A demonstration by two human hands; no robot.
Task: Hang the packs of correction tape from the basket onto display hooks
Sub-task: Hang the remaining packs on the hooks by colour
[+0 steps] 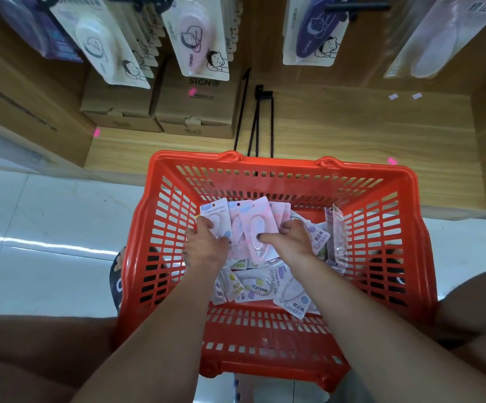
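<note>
Floor: pale glossy tiles, lower and left part of the frame, with a bright streak of reflected light at left. Bare knees at the lower left and lower right corners, either side of the basket.

Red plastic basket, centre of frame, slotted walls, resting on the floor. Its bottom is covered with loose packs of correction tape, most lying flat, a few leaning upright at the right wall.

Both forearms reach down into the basket. Left hand: fingers curled round the lower edge of a fan of pink packs, thumb on the front. Right hand: thumb pressed on the face of the front pack of the same fan, fingers curled behind it. The fan stands upright, hang-holes up, above the loose packs.

Beyond the basket: a light wooden shelf. Two cardboard boxes sit on it at upper left; black wire hooks lie at centre.

Top of frame: hanging packs on black display hooks — white, pink, dark purple, pale lilac.
</note>
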